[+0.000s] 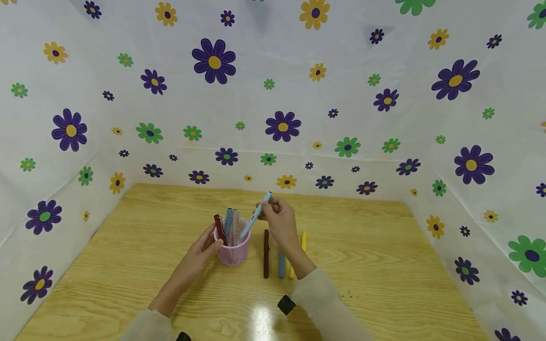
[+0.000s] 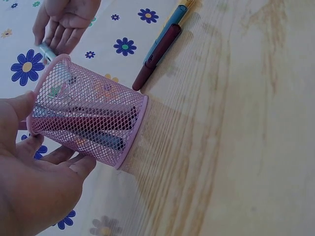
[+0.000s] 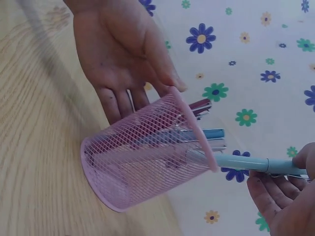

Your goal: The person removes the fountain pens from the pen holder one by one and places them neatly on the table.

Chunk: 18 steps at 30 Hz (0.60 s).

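Note:
My left hand (image 1: 197, 255) holds a pink mesh pen cup (image 1: 233, 255) by its side, with the thumb near the rim and the fingers round the wall. A dark red pen (image 1: 219, 225), a blue pen (image 1: 228, 220) and a pale pinkish-grey pen (image 1: 235, 225) stand in the cup. Above its right side, my right hand (image 1: 279, 225) pinches a light blue pen (image 3: 241, 162) by the upper part. That pen leans, its lower end inside the cup's mouth.
Right of the cup, a dark red pen (image 1: 266, 255), a blue pen (image 1: 281, 267) and a yellow pen (image 1: 304, 240) lie side by side on the wooden table (image 1: 375, 255). White flower-patterned sheeting (image 1: 251, 104) surrounds the table's back and sides.

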Motion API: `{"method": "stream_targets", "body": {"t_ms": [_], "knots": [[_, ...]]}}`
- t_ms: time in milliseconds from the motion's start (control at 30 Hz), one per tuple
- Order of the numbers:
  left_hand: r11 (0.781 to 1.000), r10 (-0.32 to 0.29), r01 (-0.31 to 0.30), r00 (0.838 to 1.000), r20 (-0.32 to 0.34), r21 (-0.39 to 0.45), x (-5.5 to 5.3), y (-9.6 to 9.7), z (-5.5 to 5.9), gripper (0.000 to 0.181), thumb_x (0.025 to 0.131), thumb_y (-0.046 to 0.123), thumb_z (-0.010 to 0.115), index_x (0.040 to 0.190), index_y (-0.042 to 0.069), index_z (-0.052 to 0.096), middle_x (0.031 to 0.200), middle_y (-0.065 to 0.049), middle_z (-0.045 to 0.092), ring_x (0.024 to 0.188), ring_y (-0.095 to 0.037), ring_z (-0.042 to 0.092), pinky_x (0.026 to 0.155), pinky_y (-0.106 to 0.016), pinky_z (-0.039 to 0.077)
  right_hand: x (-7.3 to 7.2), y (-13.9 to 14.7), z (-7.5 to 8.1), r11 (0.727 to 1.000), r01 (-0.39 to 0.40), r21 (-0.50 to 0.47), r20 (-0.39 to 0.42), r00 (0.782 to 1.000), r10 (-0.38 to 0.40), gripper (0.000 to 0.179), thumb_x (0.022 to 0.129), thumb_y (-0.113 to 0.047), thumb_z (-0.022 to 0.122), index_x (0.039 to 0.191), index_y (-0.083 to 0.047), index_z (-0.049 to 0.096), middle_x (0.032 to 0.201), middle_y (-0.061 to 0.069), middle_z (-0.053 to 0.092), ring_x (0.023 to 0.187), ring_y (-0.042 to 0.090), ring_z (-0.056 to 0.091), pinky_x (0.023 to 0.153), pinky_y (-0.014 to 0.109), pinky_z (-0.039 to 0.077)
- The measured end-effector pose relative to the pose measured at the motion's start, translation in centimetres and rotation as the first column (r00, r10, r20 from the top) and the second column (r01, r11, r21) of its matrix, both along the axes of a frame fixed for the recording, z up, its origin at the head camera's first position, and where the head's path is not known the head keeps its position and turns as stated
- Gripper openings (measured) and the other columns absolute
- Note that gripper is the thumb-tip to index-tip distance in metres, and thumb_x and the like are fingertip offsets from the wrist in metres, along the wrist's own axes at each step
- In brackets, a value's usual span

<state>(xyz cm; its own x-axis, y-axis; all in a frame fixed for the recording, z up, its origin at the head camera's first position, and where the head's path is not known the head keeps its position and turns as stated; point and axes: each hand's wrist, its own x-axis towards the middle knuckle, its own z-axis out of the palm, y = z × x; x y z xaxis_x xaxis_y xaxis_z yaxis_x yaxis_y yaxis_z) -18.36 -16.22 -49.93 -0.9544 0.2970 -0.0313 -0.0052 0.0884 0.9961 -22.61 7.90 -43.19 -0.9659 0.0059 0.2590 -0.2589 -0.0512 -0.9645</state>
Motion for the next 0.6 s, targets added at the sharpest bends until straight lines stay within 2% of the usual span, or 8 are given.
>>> {"method": "stream_targets", "body": {"t_ms": [300,600], "knots": [[1.000,0.005,-0.005,1.000,-0.003,-0.002,0.0,0.1,0.1,0.072,0.110,0.035,0.052,0.167,0.014,0.013,0.167,-0.023,0.023,0.154,-0.038,0.020,0.122,-0.054,0.023,0.2,3.7,1.6,0.994,0.070,-0.080,-0.011,0.997,-0.071,0.022,0.107,-0.009,0.058,0.120,0.008,0.061,0.106,0.021,0.073,0.091,0.029,0.074,0.086,0.043,0.062],[1.000,0.014,-0.014,1.000,0.012,-0.013,0.0,0.4,0.2,0.072,0.110,0.035,0.052,0.167,0.016,0.014,0.167,-0.023,0.023,0.154,-0.039,0.020,0.122,-0.056,0.022,0.5,7.4,2.5,0.991,0.100,-0.086,0.018,0.995,-0.099,0.020,0.107,-0.011,0.057,0.119,0.006,0.061,0.110,0.019,0.072,0.090,0.024,0.073,0.090,0.045,0.060]]}}
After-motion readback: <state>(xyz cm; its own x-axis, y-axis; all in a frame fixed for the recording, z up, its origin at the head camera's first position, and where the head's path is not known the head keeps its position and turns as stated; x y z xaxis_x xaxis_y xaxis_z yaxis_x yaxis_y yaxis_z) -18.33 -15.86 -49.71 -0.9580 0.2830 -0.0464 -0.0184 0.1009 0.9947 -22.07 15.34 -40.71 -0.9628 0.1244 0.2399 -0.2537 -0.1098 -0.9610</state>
